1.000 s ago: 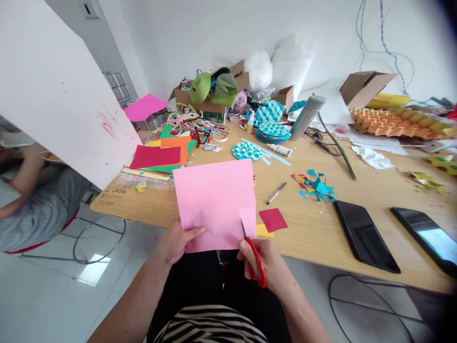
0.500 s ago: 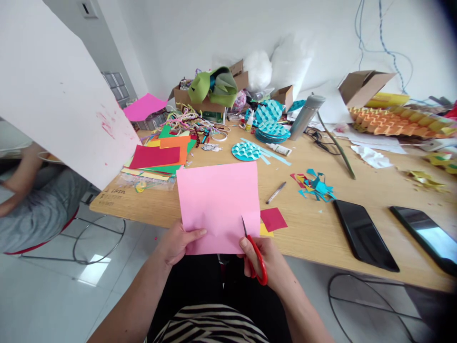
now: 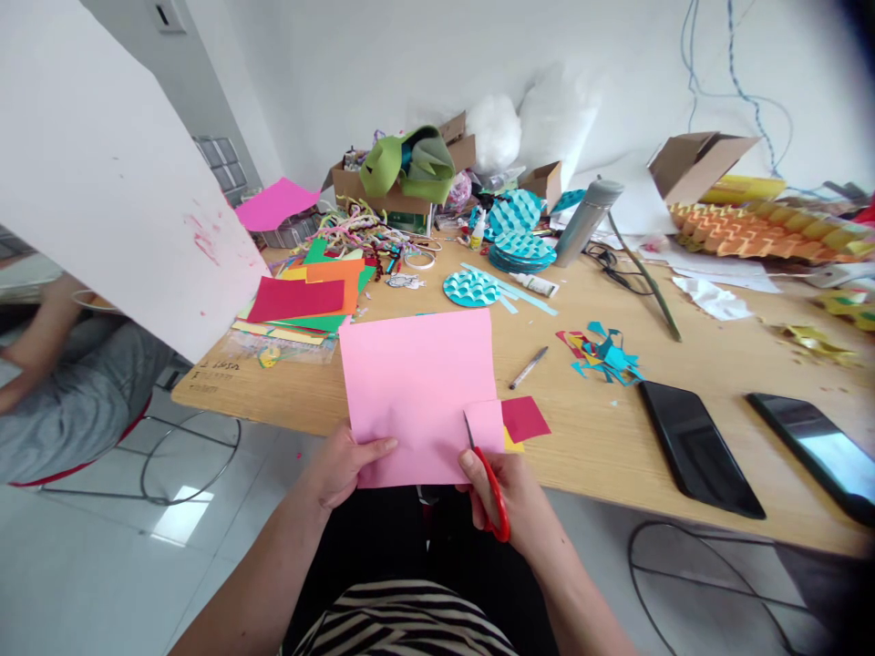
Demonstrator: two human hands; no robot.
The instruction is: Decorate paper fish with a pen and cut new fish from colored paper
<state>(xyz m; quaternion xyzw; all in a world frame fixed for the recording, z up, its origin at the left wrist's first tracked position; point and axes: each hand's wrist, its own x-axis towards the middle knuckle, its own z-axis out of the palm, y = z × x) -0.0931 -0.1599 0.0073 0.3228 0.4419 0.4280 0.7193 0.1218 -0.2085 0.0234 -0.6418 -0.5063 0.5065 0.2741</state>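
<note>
My left hand (image 3: 342, 463) pinches the lower left edge of a pink paper sheet (image 3: 410, 383), held above the table's near edge. My right hand (image 3: 509, 497) grips red-handled scissors (image 3: 488, 483), whose blades stand in a cut running up from the sheet's bottom edge. To the right of the blades, a small cut flap of the pink sheet (image 3: 487, 421) sticks out at an angle. A dark red paper square (image 3: 525, 418) lies on the table just right of the scissors, with a yellow scrap under it.
The wooden table (image 3: 602, 428) carries a stack of coloured papers (image 3: 301, 305), a pen (image 3: 528, 368), teal scraps (image 3: 605, 355), teal paper discs (image 3: 471, 288) and two dark tablets (image 3: 701, 451). A large white board (image 3: 102, 182) leans at the left. Another person's arm (image 3: 41, 337) is at far left.
The scissors have cut further into the sheet, and the strip to their right has swung outward. The sheet has shifted slightly right and up.
</note>
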